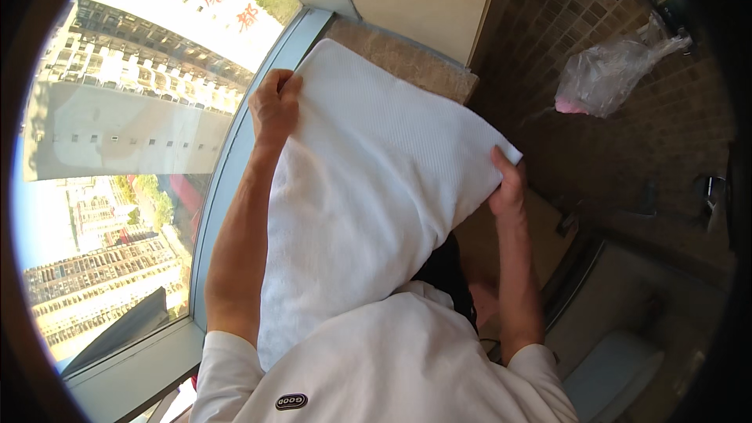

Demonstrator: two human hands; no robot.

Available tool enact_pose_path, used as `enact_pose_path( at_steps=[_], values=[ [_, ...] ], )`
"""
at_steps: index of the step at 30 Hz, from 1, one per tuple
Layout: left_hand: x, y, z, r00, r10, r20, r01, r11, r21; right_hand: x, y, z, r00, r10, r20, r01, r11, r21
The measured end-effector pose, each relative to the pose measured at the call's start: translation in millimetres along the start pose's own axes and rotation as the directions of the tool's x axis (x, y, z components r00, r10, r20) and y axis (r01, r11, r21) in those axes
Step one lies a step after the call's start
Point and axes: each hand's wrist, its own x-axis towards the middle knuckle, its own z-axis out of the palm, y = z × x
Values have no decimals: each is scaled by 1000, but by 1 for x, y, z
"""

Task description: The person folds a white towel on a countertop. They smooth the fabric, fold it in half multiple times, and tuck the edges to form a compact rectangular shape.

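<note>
A white cloth with a ribbed band, towel-like [364, 188], is spread between my hands and hangs down against my white shirt. My left hand [276, 107] grips its upper left edge, close to the window frame, fingers curled and partly hidden. At the far right corner of the cloth, my right hand [508, 183] pinches the edge with the thumb on top; the other fingers are mostly behind it. The cloth lies over part of a brown stone ledge.
A large window with a blue-grey frame [226, 158] runs along the left, with tall buildings outside. Beyond the cloth are the stone ledge [382, 59] and a pale panel [417, 0]. A clear plastic bag [611, 73] hangs by the tiled wall at right.
</note>
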Motion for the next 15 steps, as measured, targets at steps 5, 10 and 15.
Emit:
enact_pose_path(
  at_steps=[5,10,15],
  values=[
    [-5,-9,12,999,-31,25,28,992,125,26,6,17,994,38,-107,-42,998,-38],
    [-11,-19,18,999,30,-29,-26,989,144,16,3,8,996,68,-64,-71,996,-59],
    [-13,-20,19,998,-11,-60,16,995,98,3,-21,-1,993,-116,29,118,898,-424]
  ],
)
